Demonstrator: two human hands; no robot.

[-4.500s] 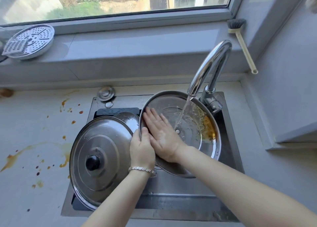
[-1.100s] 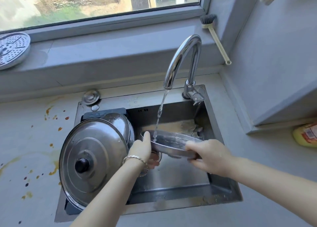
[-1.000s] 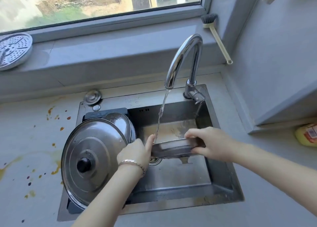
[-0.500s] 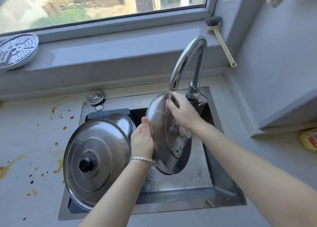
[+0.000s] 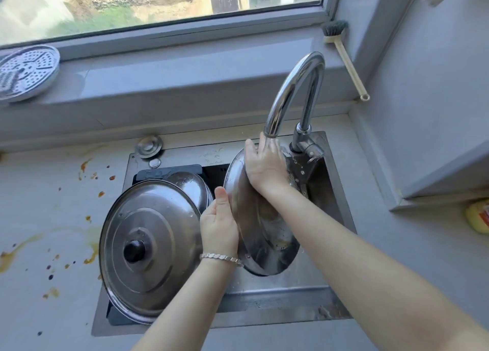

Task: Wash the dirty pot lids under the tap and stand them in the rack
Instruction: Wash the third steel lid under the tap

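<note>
Fingers [image 5: 252,152] of the right hand [image 5: 264,169] are pressing flat on the round steel pot lid [image 5: 264,242], mid-frame under the curved chrome tap [image 5: 291,91]; the left hand [image 5: 219,225] is gripping its rim. Judgement: washing is being done; standing it in the dark rack [image 5: 169,168], left of centre, is probably coming next.

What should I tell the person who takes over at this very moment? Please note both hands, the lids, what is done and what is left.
The left hand grips the left edge of the held lid, which stands on edge over the sink.
The right hand presses flat on its face, just below the tap spout.
Done: a large lid and a smaller lid behind it lean in the rack.
Left: yellowish residue shows low on the held lid; finish rinsing, then rack it.
</note>
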